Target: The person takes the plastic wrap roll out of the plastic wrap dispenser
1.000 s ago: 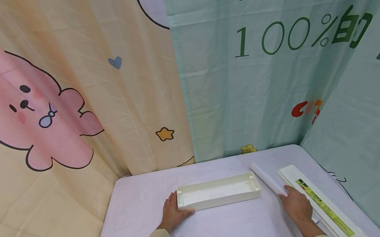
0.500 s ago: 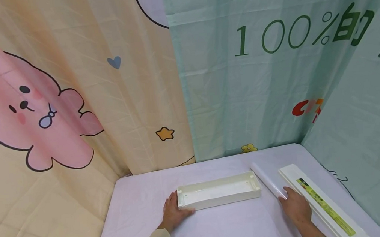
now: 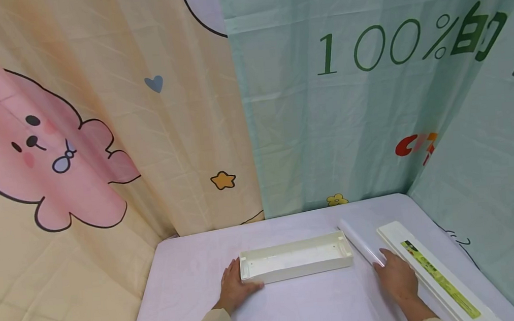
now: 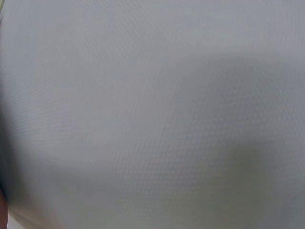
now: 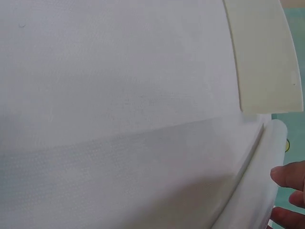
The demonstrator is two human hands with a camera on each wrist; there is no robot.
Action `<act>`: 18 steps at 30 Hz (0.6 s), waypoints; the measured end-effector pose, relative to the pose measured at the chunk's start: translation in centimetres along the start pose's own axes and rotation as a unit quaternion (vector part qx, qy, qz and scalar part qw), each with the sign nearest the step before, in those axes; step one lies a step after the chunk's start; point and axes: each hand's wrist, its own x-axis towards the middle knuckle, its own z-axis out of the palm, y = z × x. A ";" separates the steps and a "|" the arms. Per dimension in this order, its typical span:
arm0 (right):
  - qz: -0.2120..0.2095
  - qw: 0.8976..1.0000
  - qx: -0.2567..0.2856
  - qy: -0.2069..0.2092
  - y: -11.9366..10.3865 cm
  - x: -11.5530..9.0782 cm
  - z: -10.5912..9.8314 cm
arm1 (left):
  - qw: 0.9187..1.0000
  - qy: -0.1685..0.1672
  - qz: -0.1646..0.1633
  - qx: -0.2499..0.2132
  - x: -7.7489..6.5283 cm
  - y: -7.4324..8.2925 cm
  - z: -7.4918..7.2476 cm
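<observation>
A long, shallow cream-white box (image 3: pixel 296 272) sits with its open side up in the middle of the table. My left hand (image 3: pixel 235 288) lies at its left end, fingers straight along the end and thumb at the front corner. To the right of the box lies a glossy, translucent roll of plastic wrap (image 3: pixel 360 240), slanting toward me. My right hand (image 3: pixel 396 275) holds its nearer part, fingertips (image 5: pixel 286 175) on its side in the right wrist view. Part of the roll is hidden by that hand. The left wrist view shows mostly blurred cloth.
A long white lid (image 3: pixel 389 231) with a yellow-green label lies right of my right hand, near the right edge of the white-clothed table (image 3: pixel 192 258). Printed curtains (image 3: pixel 291 127) close in the back and both sides.
My right hand has shifted slightly left with the roll of plastic wrap. The left hand and the box stay in place.
</observation>
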 end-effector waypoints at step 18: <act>-0.045 0.999 0.016 -0.006 -0.3 1.4 -0.2 | 1.000 -0.007 0.017 -0.007 -0.1 0.2 -0.5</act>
